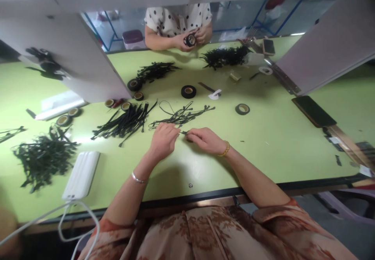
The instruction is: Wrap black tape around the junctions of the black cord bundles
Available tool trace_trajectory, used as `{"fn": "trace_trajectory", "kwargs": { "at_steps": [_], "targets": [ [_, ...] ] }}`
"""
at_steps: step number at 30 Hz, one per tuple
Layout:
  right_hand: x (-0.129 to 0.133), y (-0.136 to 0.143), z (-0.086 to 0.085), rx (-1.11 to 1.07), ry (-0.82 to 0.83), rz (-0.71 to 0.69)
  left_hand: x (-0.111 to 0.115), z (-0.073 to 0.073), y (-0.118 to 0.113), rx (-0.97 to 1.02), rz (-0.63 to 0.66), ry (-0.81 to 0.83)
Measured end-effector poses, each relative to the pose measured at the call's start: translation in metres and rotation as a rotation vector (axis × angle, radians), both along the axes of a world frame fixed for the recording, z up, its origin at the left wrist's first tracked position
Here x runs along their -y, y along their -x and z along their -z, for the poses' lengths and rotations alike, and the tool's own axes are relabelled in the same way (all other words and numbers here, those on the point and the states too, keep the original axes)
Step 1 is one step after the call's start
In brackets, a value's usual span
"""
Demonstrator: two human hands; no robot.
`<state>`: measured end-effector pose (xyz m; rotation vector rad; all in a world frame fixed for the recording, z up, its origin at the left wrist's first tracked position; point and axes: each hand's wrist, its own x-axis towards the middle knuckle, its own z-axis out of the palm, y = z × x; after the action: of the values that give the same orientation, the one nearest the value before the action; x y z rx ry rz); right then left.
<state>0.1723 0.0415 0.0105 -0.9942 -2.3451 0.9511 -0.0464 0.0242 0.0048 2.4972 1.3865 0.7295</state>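
Observation:
My left hand [164, 139] is closed, pinching a thin black cable [184, 133] whose dark end shows between my fingertips. Close beside it, my right hand [206, 139] is closed too, its fingertips at that same dark end. Under the right fingers shows a dark rounded edge, apparently a roll of black tape, mostly hidden. Just beyond my hands lies a loose bunch of black cables [181, 115] with looped ends. To its left is a thicker pile of black cables [125, 121]. A roll of black tape [242, 109] lies flat to the right.
Across the green table [263, 150], a co-worker's hands [187, 41] hold a tape roll. More cable piles lie at far left [43, 154] and the back [225, 56]. A white power bank [81, 174] with cords sits left; a dark phone [313, 111] lies right. White panels flank the opening.

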Motion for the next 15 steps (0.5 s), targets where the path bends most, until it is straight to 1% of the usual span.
{"fn": "trace_trajectory", "kwargs": {
  "at_steps": [2,3,5,7,9,10,11,12,13,14,15],
  "targets": [
    [-0.007,-0.005,0.005,-0.021,-0.012,0.048,0.001,0.003,-0.002,-0.053,-0.016,0.107],
    [-0.010,-0.007,0.008,0.004,-0.036,0.104,0.002,0.004,-0.003,-0.060,-0.032,0.166],
    [-0.016,-0.011,0.013,0.046,-0.096,0.266,0.003,0.005,-0.004,-0.030,-0.086,0.282],
    [-0.019,-0.014,0.015,0.004,-0.182,0.446,0.003,0.006,-0.004,0.094,-0.185,0.417],
    [-0.020,-0.016,0.013,-0.079,-0.279,0.575,0.000,0.007,-0.003,0.361,-0.299,0.579],
    [-0.019,-0.015,0.012,-0.098,-0.303,0.587,-0.002,0.008,-0.002,0.526,-0.343,0.667],
    [-0.017,-0.014,0.011,-0.087,-0.300,0.555,-0.004,0.009,-0.001,0.688,-0.376,0.749],
    [-0.015,-0.012,0.010,-0.042,-0.271,0.481,-0.006,0.009,-0.001,0.831,-0.399,0.818],
    [-0.012,-0.009,0.010,0.033,-0.227,0.377,-0.008,0.010,0.000,0.946,-0.412,0.870],
    [-0.008,-0.005,0.011,0.130,-0.191,0.272,-0.009,0.010,0.001,1.036,-0.417,0.909],
    [-0.005,0.000,0.013,0.239,-0.178,0.200,-0.010,0.010,0.001,1.106,-0.414,0.937]
  ]
}}
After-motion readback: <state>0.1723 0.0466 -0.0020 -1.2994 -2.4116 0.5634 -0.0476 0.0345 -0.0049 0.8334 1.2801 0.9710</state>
